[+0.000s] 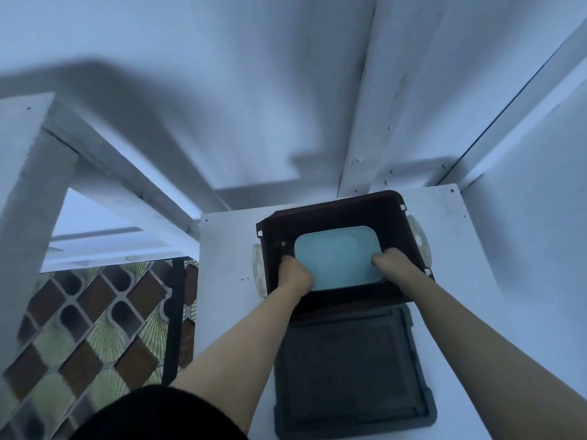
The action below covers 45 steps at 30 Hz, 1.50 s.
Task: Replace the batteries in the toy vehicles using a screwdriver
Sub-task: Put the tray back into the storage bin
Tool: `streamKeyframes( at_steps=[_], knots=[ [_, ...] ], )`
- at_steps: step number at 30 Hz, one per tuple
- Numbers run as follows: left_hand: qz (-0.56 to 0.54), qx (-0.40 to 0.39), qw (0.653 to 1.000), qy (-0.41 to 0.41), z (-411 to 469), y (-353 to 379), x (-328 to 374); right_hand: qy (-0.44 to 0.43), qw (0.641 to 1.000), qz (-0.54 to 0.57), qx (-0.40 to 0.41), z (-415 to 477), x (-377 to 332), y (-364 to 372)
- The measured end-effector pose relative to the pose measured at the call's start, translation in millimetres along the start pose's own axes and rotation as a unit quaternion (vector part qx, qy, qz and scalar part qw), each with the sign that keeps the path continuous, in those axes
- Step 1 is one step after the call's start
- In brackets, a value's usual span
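A dark storage bin (409, 217) stands open on a white table (225, 249). Inside it lies a pale blue lidded container (338, 255). My left hand (293, 274) reaches into the bin and grips the container's left near edge. My right hand (392, 262) grips its right near edge. Both sets of fingers curl under the container and are partly hidden. No toy vehicle, battery or screwdriver shows.
The bin's grey lid (352, 373) lies flat on the table just in front of the bin. White clip handles (421, 239) stick out at the bin's sides. White walls close the back and right; a patterned tile floor (82, 328) lies left.
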<state>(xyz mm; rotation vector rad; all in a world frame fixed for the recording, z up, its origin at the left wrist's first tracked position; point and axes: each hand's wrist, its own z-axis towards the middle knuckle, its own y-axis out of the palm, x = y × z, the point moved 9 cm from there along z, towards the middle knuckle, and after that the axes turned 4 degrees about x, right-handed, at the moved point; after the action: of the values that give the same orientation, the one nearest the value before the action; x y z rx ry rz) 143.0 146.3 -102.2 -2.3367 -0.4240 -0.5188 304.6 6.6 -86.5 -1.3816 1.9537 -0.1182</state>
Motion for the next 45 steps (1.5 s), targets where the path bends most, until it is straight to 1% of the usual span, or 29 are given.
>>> streamKeyframes(
  at_steps=[7,10,12,13,15,17,18,19,20,21,22,23,24,25,26,27,28,30,32,34,36,38,40,41,43,45],
  knots=[
    [-0.003,0.005,1.0,-0.003,7,5,-3,-0.027,0.999,0.025,-0.002,4,-3,2],
    [-0.009,0.0,1.0,0.007,3,5,-3,-0.048,0.999,0.005,0.002,-2,-6,3],
    [-0.039,0.013,0.998,0.046,-8,0,4,-0.08,0.995,-0.036,0.04,-6,-7,-1],
    [-0.076,0.032,0.992,0.091,-18,-6,9,-0.101,0.991,-0.043,0.082,-10,-7,-7],
    [-0.149,0.1,0.965,0.193,-54,-31,15,-0.152,0.972,-0.028,0.174,-26,-8,-22],
    [-0.156,0.224,0.926,0.26,-91,-62,-2,-0.221,0.942,-0.01,0.252,-52,-8,-35],
    [-0.144,0.3,0.904,0.271,-108,-76,-19,-0.258,0.921,0.0,0.292,-68,-7,-41],
    [-0.145,0.363,0.884,0.257,-121,-87,-41,-0.285,0.897,0.015,0.337,-83,-1,-48],
    [-0.144,0.402,0.878,0.218,-125,-91,-65,-0.295,0.875,0.04,0.382,-97,10,-56],
    [-0.146,0.408,0.885,0.169,-127,-92,-86,-0.282,0.858,0.068,0.424,-109,25,-61],
    [-0.139,0.379,0.908,0.113,-120,-86,-107,-0.25,0.851,0.092,0.453,-117,45,-64],
    [-0.125,0.322,0.937,0.051,-110,-73,-129,-0.204,0.854,0.106,0.466,-120,67,-63],
    [-0.103,0.244,0.964,-0.01,-99,-55,-150,-0.153,0.87,0.101,0.458,-118,88,-58],
    [-0.079,0.169,0.981,-0.055,-93,-38,-167,-0.102,0.894,0.073,0.43,-113,108,-49],
    [-0.052,0.109,0.99,-0.078,-93,-25,-175,-0.056,0.922,0.017,0.384,-104,127,-37],
    [-0.037,0.069,0.994,-0.081,-90,-14,-178,-0.016,0.945,-0.053,0.323,-94,144,-23],
    [-0.032,0.038,0.996,-0.07,-92,-4,-175,0.02,0.958,-0.129,0.257,-88,160,-8],
    [-0.057,-0.021,0.997,-0.038,-98,14,-159,0.065,0.955,-0.24,0.162,-83,182,14],
    [-0.091,-0.065,0.993,-0.032,-101,30,-151,0.075,0.953,-0.267,0.123,-85,188,26],
    [-0.12,-0.055,0.99,-0.043,-101,34,-149,0.065,0.96,-0.248,0.117,-87,189,31],
    [-0.152,-0.023,0.986,-0.058,-103,30,-150,0.054,0.97,-0.187,0.142,-86,190,29],
    [-0.197,0.009,0.976,-0.093,-104,26,-156,0.044,0.977,-0.072,0.195,-93,188,19],
    [-0.223,0.027,0.965,-0.133,-104,23,-170,0.045,0.97,0.06,0.233,-105,187,6],
    [-0.219,0.032,0.965,-0.14,-104,20,-176,0.048,0.964,0.095,0.243,-109,187,-1],
    [-0.198,0.03,0.971,-0.129,-111,12,-180,0.051,0.961,0.117,0.247,-113,190,-13],
    [-0.196,0.023,0.975,-0.104,-121,4,-180,0.055,0.961,0.144,0.23,-115,196,-19]
  ],
)
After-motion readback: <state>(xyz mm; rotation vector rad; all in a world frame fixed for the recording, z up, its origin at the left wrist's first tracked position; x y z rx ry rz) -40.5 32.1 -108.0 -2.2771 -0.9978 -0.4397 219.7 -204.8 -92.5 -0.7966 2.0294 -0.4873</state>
